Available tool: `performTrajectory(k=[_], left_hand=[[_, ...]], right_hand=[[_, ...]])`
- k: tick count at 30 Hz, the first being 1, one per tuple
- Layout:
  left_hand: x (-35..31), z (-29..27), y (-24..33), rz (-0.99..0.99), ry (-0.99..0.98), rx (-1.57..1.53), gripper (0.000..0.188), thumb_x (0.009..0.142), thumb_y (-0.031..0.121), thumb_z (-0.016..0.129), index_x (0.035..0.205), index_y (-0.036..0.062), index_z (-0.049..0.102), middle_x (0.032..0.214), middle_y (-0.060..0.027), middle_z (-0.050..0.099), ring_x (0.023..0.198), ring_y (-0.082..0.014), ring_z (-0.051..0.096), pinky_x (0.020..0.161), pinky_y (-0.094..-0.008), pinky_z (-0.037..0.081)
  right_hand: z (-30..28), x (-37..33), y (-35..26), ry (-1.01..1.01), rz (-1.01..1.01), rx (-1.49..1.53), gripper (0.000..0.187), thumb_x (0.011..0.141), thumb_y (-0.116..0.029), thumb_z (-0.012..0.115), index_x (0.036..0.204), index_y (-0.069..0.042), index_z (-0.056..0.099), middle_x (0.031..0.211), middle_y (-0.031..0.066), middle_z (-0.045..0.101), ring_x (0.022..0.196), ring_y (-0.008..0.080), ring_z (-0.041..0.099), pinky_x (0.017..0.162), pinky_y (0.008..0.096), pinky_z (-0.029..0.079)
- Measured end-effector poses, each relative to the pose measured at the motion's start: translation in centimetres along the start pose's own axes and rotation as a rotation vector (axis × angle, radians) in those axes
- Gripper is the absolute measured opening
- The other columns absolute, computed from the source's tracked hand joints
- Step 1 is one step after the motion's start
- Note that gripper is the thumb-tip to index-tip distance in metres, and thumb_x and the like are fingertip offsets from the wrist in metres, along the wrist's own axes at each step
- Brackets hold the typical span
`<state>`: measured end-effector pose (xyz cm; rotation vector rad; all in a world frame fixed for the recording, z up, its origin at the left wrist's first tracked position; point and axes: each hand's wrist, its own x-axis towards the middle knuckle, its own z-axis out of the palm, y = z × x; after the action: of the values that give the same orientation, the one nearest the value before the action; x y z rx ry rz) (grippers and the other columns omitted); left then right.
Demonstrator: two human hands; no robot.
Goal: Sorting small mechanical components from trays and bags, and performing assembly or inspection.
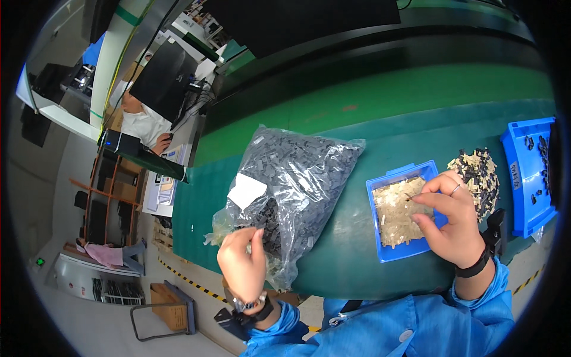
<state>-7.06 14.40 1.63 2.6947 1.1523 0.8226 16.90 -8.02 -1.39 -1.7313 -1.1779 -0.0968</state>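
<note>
My left hand (242,262) is closed, thumb and fingers pressed together, beside the near end of a clear plastic bag (309,196) full of small dark grey pieces. Whatever it pinches, if anything, is too small to make out. My right hand (449,223) is over a blue tray (397,254) holding a layer of small beige pieces (395,223). Its thumb and index finger are curled toward each other at a small thin dark piece (408,197). A white paper label (247,191) lies on the bag.
A loose heap of mixed black and beige pieces (477,178) lies right of the tray. Farther right stands a larger blue bin (526,178) with a few black pieces. The green mat (351,262) bears these things. At left, a person in white (146,126) sits by a monitor (165,80).
</note>
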Motion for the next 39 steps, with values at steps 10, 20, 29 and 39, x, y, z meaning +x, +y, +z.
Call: performTrajectory(k=[10, 20, 29, 39], left_hand=[[1.5, 4.2, 9.2, 0.404, -0.428, -0.995, 0.008, 0.075, -0.004, 0.072, 0.083, -0.0037, 0.070, 0.090, -0.0131, 0.070, 0.079, -0.0241, 0.063, 0.069, -0.0312, 0.050], [2.3, 8.4, 14.1, 0.641, -0.219, -0.898, 0.012, 0.069, -0.003, 0.073, 0.080, -0.0022, 0.067, 0.085, -0.0138, 0.066, 0.075, -0.0275, 0.062, 0.064, -0.0334, 0.050], [1.3, 9.5, 13.4, 0.637, -0.070, -0.774, 0.019, 0.064, -0.005, 0.073, 0.082, -0.0009, 0.068, 0.084, -0.0128, 0.068, 0.075, -0.0279, 0.063, 0.066, -0.0339, 0.051], [1.2, 9.6, 12.7, 0.554, -0.085, -0.915, 0.018, 0.066, -0.013, 0.068, 0.081, -0.0034, 0.067, 0.082, -0.0146, 0.069, 0.073, -0.0258, 0.064, 0.065, -0.0314, 0.051]], right_hand=[[-0.8, -0.1, 0.1, -0.072, -0.085, 0.382, 0.031, 0.070, -0.005, 0.079, 0.100, -0.002, 0.070, 0.095, 0.0118, 0.067, 0.083, 0.0285, 0.064, 0.076, 0.0368, 0.049], [-0.5, -0.5, 0.8, 0.113, -0.009, 0.471, 0.041, 0.077, -0.003, 0.077, 0.115, 0.001, 0.064, 0.100, 0.0121, 0.069, 0.091, 0.0230, 0.068, 0.080, 0.0322, 0.055], [0.6, -0.7, 0.8, 0.176, 0.006, 0.291, 0.034, 0.077, -0.003, 0.076, 0.109, 0.000, 0.065, 0.091, 0.0101, 0.072, 0.082, 0.0258, 0.071, 0.073, 0.0328, 0.056], [0.2, -0.3, 0.5, 0.090, 0.030, 0.347, 0.024, 0.077, 0.001, 0.074, 0.099, 0.001, 0.066, 0.096, 0.0130, 0.072, 0.083, 0.0245, 0.071, 0.074, 0.0325, 0.056]])
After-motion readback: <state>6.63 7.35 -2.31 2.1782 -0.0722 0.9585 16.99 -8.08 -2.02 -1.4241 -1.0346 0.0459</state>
